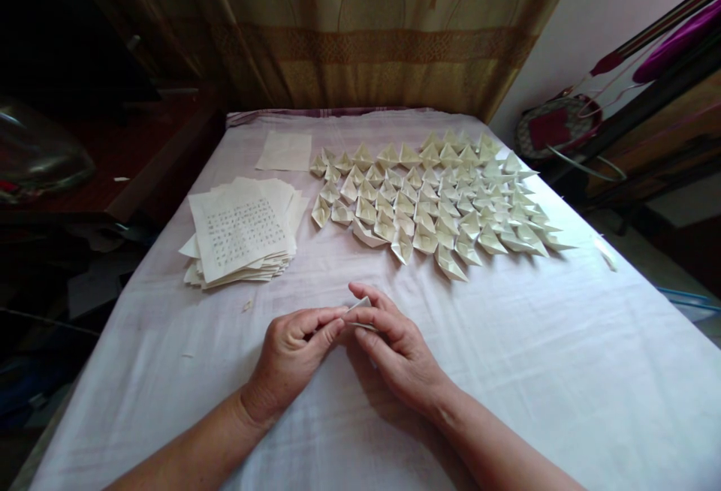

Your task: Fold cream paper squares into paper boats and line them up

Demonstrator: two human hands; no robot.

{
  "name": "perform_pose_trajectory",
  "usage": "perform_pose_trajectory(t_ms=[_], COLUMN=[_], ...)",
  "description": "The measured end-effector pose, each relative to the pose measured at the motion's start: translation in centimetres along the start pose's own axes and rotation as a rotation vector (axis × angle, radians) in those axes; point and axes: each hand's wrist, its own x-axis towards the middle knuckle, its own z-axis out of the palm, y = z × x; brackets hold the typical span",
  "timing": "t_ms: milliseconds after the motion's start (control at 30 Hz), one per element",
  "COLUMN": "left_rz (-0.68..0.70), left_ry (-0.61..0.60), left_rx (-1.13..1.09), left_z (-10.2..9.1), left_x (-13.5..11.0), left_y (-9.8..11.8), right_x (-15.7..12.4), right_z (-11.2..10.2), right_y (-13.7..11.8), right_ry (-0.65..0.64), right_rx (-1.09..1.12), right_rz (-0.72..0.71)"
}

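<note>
Both hands meet over the front middle of the cloth-covered surface, around a small folded piece of paper (360,305). My left hand (298,344) pinches its left end between thumb and fingertips. Around the right side curl the fingers of my right hand (397,348), which hide most of the paper; a pale pointed corner and a lower edge show between them. Beyond my hands, several rows of folded paper boats (425,206) stand close together. To the left lies a stack of paper sheets (242,228), the top one covered with handwriting.
A single blank sheet (285,152) lies behind the stack. Tiny paper scraps (248,305) dot the white cloth (535,371). A patterned curtain (349,33) hangs at the far edge. On the right are a bag (555,127) and a rack; a dark red cabinet (163,168) stands left.
</note>
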Motion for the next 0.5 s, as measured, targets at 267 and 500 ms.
perform_pose_trajectory(t_ms=[267, 500], left_rz=[0.001, 0.007], left_ry=[-0.044, -0.077], left_rx=[-0.008, -0.016], left_z=[0.12, 0.13], left_x=[0.27, 0.11], left_y=[0.15, 0.36], right_x=[-0.02, -0.07], right_z=[0.27, 0.24], right_y=[0.12, 0.31], right_ry=[0.07, 0.07], right_rx=[-0.039, -0.024], right_rz=[0.023, 0.015])
